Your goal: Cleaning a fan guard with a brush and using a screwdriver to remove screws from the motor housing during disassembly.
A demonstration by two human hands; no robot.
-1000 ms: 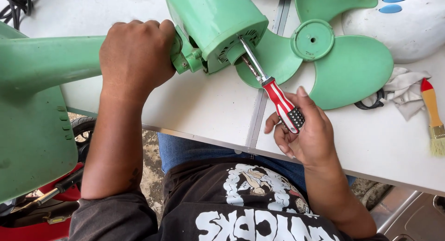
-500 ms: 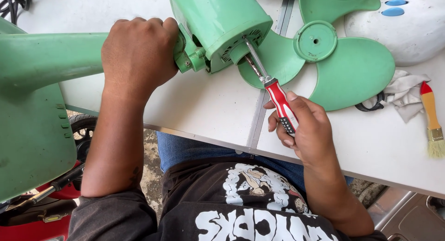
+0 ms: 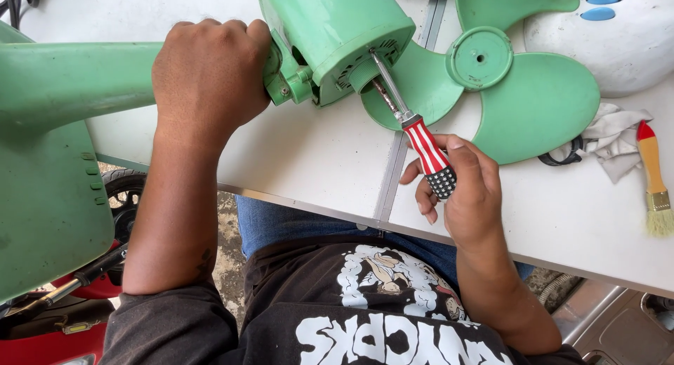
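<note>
A green fan lies across a white table (image 3: 302, 161). My left hand (image 3: 207, 70) grips the fan's neck where the stand meets the green motor housing (image 3: 337, 28). My right hand (image 3: 463, 189) holds a screwdriver (image 3: 414, 130) with a red-and-white striped handle. Its metal shaft runs up into the rear face of the motor housing. A green three-blade fan propeller (image 3: 519, 91) lies flat on the table just behind the screwdriver.
A white fan base with blue buttons (image 3: 611, 35) sits at the back right. A paintbrush with a red-tipped yellow handle (image 3: 653, 175) lies beside a crumpled white rag (image 3: 614, 137). The fan's green stand (image 3: 49, 175) overhangs the table's left edge, above a red vehicle (image 3: 63, 323).
The screwdriver and my right hand have shifted slightly rightward and the handle has turned in my fingers. My left hand keeps its grip on the fan neck.
</note>
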